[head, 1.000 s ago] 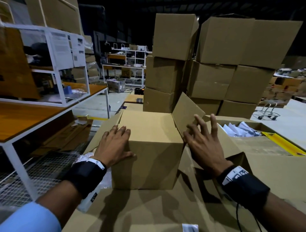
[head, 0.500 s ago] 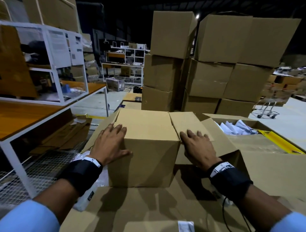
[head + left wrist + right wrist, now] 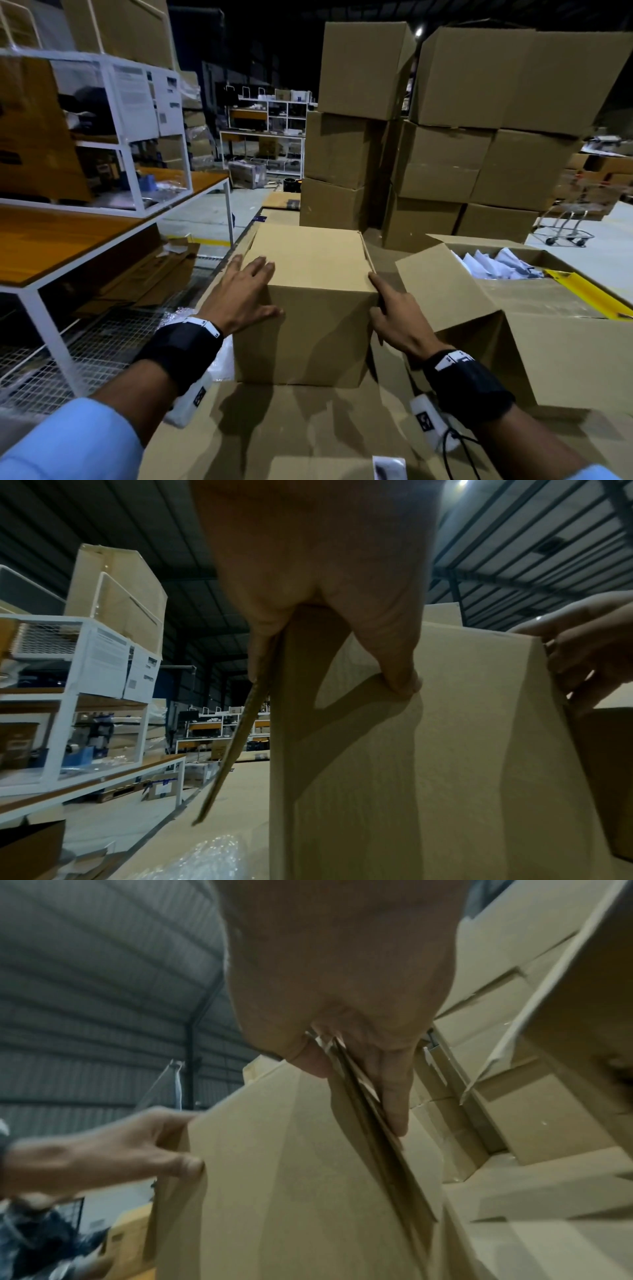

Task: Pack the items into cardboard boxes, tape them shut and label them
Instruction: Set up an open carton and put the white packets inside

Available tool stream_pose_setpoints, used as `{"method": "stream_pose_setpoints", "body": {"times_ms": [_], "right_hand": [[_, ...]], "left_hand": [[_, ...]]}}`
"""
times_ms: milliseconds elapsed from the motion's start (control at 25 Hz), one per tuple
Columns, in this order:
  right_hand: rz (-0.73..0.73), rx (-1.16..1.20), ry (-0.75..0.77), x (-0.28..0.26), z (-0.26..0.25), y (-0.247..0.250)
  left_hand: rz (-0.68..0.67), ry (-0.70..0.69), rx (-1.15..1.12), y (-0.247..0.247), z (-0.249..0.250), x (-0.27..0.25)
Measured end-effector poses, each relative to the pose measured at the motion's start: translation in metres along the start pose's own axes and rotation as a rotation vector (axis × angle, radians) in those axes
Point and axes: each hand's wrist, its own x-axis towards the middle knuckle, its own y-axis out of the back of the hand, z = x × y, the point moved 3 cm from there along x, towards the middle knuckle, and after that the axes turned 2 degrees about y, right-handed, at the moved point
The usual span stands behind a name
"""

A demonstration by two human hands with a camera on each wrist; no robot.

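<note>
A small plain cardboard box [image 3: 315, 274] stands on a cardboard sheet [image 3: 308, 428] in front of me, its top lying flat. My left hand [image 3: 239, 294] rests on the near left corner, fingers laid on the top and thumb on the front face. A left flap [image 3: 236, 745] hangs down loose beside that hand. My right hand [image 3: 397, 318] is at the near right corner, index finger straight along the top edge. In the right wrist view its fingers [image 3: 394, 1096] press the right flap [image 3: 377, 1150] flat against the box's side. The box's contents are hidden.
A large open carton [image 3: 462, 301] with white packets [image 3: 496, 263] stands close on the right. Behind rise stacked cartons [image 3: 445, 154]. A white-framed wooden table [image 3: 68, 246] and a wire mesh shelf [image 3: 85, 349] lie left. Clear plastic wrap [image 3: 219, 359] sits under my left wrist.
The right flap stood up, was pushed out to the right, and now lies folded down against the side. My right hand followed it down to the corner. My left hand barely moved.
</note>
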Motion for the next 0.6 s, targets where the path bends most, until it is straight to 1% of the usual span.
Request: {"method": "stream_pose_setpoints", "body": {"times_ms": [80,160,280,400,440,520,600], "right_hand": [[0.050,0.061,-0.022,-0.007,0.003,0.008],[0.077,0.065,-0.057,-0.015,0.009,0.019],[0.072,0.008,-0.084,-0.021,0.012,0.026],[0.067,-0.052,-0.099,-0.017,0.009,0.028],[0.056,-0.096,-0.103,-0.014,0.009,0.029],[0.026,-0.261,-0.095,-0.009,0.005,0.033],[0.032,-0.409,-0.078,-0.001,-0.002,0.040]], "left_hand": [[-0.019,-0.029,-0.019,-0.005,0.007,0.001],[-0.026,-0.060,-0.015,-0.011,0.016,0.004],[-0.021,-0.091,0.007,-0.013,0.027,0.011],[-0.005,-0.105,0.035,-0.013,0.032,0.012],[-0.014,-0.107,0.039,-0.013,0.033,0.012],[-0.042,-0.090,0.023,-0.009,0.035,0.012],[-0.012,-0.077,0.045,0.001,0.038,0.019]]}}
